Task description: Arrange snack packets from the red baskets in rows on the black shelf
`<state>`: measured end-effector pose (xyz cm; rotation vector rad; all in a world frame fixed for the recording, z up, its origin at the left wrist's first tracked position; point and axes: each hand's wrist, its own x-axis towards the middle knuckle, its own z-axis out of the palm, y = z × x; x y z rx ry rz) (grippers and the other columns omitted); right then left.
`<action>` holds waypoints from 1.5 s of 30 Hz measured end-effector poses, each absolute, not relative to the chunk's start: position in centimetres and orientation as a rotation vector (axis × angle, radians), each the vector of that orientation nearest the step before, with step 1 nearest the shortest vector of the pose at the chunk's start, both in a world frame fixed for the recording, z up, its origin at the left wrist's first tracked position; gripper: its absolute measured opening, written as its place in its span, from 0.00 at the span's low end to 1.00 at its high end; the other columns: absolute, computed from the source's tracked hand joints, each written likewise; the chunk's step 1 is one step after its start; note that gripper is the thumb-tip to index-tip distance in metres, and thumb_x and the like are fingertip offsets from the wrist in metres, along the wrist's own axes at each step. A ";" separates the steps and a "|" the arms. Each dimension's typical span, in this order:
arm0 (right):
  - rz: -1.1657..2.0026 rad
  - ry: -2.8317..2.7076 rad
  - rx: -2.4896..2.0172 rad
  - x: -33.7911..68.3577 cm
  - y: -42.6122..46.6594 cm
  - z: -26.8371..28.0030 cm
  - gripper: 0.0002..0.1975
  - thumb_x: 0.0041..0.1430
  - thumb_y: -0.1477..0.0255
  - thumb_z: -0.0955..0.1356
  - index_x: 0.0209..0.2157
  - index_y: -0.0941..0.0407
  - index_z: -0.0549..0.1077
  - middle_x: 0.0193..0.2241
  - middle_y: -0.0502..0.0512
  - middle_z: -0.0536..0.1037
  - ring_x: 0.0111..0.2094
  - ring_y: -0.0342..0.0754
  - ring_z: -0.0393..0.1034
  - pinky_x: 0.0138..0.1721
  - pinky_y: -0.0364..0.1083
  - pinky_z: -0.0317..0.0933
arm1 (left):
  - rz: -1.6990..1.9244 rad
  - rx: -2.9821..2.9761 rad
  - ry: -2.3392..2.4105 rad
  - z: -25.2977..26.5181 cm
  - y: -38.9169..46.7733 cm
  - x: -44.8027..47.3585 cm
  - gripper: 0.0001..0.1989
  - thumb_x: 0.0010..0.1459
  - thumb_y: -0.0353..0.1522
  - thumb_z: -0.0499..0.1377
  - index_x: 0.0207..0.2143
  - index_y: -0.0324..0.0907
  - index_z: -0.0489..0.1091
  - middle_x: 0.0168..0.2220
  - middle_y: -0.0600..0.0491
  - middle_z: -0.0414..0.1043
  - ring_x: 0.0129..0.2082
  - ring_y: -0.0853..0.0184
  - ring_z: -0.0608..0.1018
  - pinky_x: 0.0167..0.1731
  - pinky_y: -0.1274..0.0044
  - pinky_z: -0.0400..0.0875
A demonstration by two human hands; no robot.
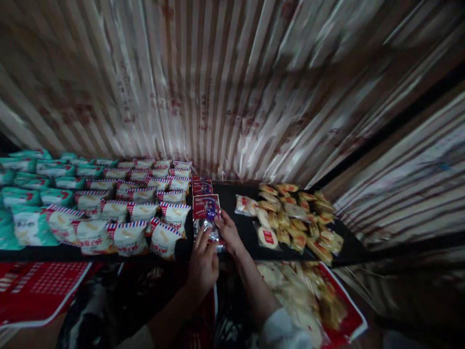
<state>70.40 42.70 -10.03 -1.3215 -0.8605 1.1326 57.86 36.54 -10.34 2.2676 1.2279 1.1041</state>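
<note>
A snack packet (206, 207) with a red and purple printed top and a shiny silver lower part is between my hands at the front of the black shelf (225, 194). My right hand (229, 233) grips its right edge, thumb on the front. Bent fingers of my left hand (204, 259) press on the silver part from below; their tips are partly hidden. Behind this packet, similar red packets (202, 186) stand in a row. To the left, several rows of white packets (131, 237) with red and blue striped tops stand upright.
Green packets (34, 225) fill the shelf's left end. Loose small wrapped pastries (290, 218) are piled on the right. Below the front edge are a red crate (358, 310) with more wrapped pastries and a red basket (43, 291). Striped plastic sheeting (218, 97) hangs behind.
</note>
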 end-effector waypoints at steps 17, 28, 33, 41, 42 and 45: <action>0.253 -1.467 -1.920 69.5 44.7 -12.9 0.24 0.58 0.75 0.59 0.57 0.58 0.67 0.47 0.64 0.73 0.49 0.57 0.64 0.52 0.54 0.59 | 1.013 2.243 1.405 -15.2 38.0 57.9 0.21 0.56 0.22 0.48 0.51 0.34 0.68 0.60 0.39 0.61 0.65 0.56 0.57 0.60 0.61 0.60; 0.031 -1.621 -2.056 68.9 44.8 -14.0 0.22 0.62 0.74 0.58 0.56 0.62 0.68 0.53 0.64 0.70 0.51 0.56 0.59 0.53 0.53 0.54 | 1.083 2.310 1.453 -16.8 38.8 58.1 0.22 0.57 0.22 0.46 0.53 0.34 0.66 0.59 0.39 0.63 0.63 0.57 0.60 0.58 0.62 0.65; 0.009 -1.648 -2.024 69.1 45.1 -14.8 0.22 0.62 0.74 0.58 0.55 0.61 0.68 0.52 0.65 0.71 0.53 0.56 0.59 0.52 0.54 0.54 | 1.126 2.336 1.409 -17.4 38.9 58.0 0.21 0.58 0.22 0.46 0.52 0.33 0.65 0.59 0.38 0.63 0.63 0.58 0.60 0.58 0.62 0.65; 0.024 -1.550 -1.822 69.0 44.0 -13.2 0.19 0.61 0.72 0.58 0.51 0.59 0.72 0.52 0.64 0.70 0.54 0.54 0.60 0.55 0.55 0.55 | 1.168 2.372 1.241 -15.2 38.0 56.7 0.22 0.59 0.22 0.45 0.56 0.31 0.62 0.60 0.37 0.59 0.65 0.58 0.55 0.60 0.60 0.61; 0.035 -1.523 -1.760 68.8 43.3 -12.6 0.19 0.62 0.71 0.58 0.50 0.59 0.72 0.51 0.64 0.71 0.53 0.53 0.61 0.54 0.54 0.56 | 1.145 2.381 1.194 -14.8 37.5 56.3 0.21 0.59 0.22 0.45 0.54 0.32 0.63 0.58 0.37 0.62 0.64 0.58 0.58 0.59 0.61 0.62; 0.142 -1.431 -1.607 67.5 40.0 -11.2 0.18 0.63 0.68 0.58 0.47 0.59 0.72 0.45 0.62 0.75 0.48 0.51 0.67 0.51 0.52 0.60 | 1.022 2.375 1.052 -14.4 34.8 54.8 0.19 0.57 0.22 0.45 0.47 0.35 0.69 0.50 0.41 0.70 0.57 0.60 0.67 0.55 0.64 0.68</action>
